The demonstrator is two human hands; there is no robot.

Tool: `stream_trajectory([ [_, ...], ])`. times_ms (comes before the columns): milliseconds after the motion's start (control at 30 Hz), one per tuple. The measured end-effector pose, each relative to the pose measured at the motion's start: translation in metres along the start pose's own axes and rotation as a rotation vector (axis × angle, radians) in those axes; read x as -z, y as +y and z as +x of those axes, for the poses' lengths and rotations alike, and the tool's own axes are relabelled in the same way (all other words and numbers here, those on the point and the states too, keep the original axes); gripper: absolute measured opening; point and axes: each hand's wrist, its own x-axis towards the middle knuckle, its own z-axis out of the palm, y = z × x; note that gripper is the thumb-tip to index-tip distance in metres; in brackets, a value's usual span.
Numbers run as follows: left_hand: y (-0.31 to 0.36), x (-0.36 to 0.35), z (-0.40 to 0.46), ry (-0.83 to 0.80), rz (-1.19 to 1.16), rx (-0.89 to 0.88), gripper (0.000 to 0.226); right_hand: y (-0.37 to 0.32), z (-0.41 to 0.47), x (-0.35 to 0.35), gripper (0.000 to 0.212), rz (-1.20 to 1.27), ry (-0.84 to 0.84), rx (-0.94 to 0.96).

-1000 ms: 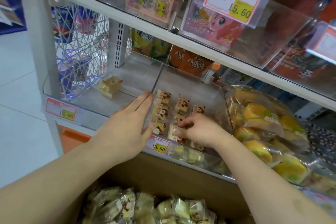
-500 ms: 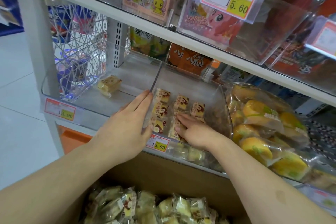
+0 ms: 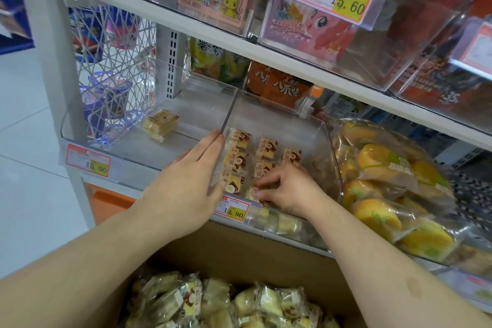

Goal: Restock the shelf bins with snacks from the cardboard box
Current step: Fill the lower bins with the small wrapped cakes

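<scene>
A wrapped snack cake (image 3: 257,192) is pinched by the curled fingertips of the right hand (image 3: 290,189) at the near edge of the middle clear bin (image 3: 328,146); rows of the same brown-and-cream cakes (image 3: 262,153) are laid just beyond it on the bin floor; the left hand (image 3: 186,184) is held flat, fingers straight and together, pressed against the divider wall (image 3: 229,117) on the bin's left; one lone cake (image 3: 160,124) is seen in the left bin (image 3: 80,136), far from the hands; the cardboard box (image 3: 239,250), filled with wrapped snacks (image 3: 213,303), sits near, below the shelf; yellow bread bags (image 3: 386,184) are piled to the right; price tags (image 3: 234,210) are clipped along the front.
</scene>
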Motion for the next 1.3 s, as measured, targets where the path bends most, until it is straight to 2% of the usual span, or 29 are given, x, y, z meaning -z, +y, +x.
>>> stream_trajectory([
  [100, 0.001, 0.001, 0.0, 0.002, -0.009, 0.003, 0.086, -0.003, 0.002, 0.008, 0.037, 0.018, -0.005, 0.003],
  [267, -0.001, 0.001, -0.001, 0.009, -0.006, -0.004, 0.086, 0.01, 0.01, 0.003, 0.087, 0.014, -0.034, 0.043],
  [467, -0.001, 0.0, -0.001, -0.002, 0.004, -0.016, 0.086, 0.019, 0.019, -0.004, 0.088, -0.107, -0.097, 0.073],
  [567, 0.0, 0.005, 0.001, -0.027, -0.003, -0.002, 0.085, 0.015, 0.012, 0.0, 0.081, -0.109, -0.027, 0.078],
  [733, 0.011, 0.02, -0.019, -0.022, 0.021, -0.036, 0.079, 0.003, -0.047, 0.01, 0.039, 0.104, 0.32, 0.23],
  [833, 0.023, 0.027, -0.05, -0.015, 0.053, -0.1, 0.072, 0.009, -0.103, 0.0, 0.024, 0.176, 0.422, 0.396],
  [900, 0.026, 0.027, -0.069, -0.054, 0.047, -0.144, 0.062, 0.023, -0.137, -0.016, 0.015, 0.211, 0.429, 0.44],
  [1000, 0.022, 0.013, -0.09, -0.155, 0.009, -0.139, 0.046, 0.06, -0.166, -0.051, 0.012, 0.186, 0.333, 0.329],
  [1100, 0.008, -0.022, -0.111, -0.311, 0.033, -0.099, 0.043, 0.111, -0.173, -0.092, 0.021, 0.152, 0.222, 0.128],
  [1200, -0.017, -0.065, -0.129, -0.472, 0.062, 0.004, 0.049, 0.157, -0.17, -0.124, 0.047, 0.068, 0.076, -0.1],
  [1300, -0.048, -0.1, -0.133, -0.562, 0.083, 0.132, 0.064, 0.195, -0.158, -0.149, 0.075, 0.025, 0.035, -0.133],
])
